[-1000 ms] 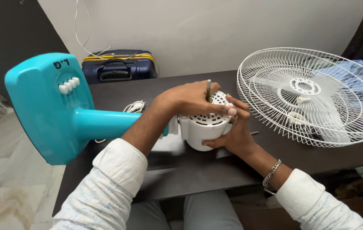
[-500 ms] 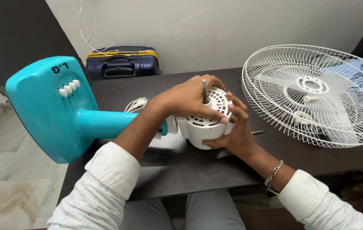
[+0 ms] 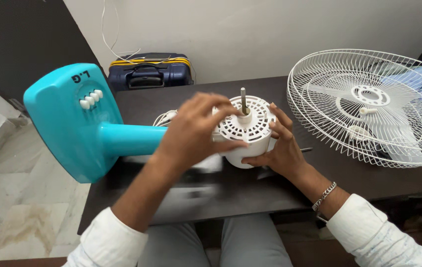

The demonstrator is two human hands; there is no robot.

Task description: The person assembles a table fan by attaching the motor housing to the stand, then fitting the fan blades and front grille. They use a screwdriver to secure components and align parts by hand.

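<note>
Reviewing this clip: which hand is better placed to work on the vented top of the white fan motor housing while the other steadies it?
Probably the left hand: its fingers already lie on the vented top of the motor housing, near the shaft. The right hand cups the housing's side and underside, suited to bracing.

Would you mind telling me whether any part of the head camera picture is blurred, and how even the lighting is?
In the head view the left hand and its forearm are smeared by motion blur; the right hand, the white motor housing and the wire fan guard are sharp. Lighting is soft and even, with only a faint sheen on the dark table.
</note>
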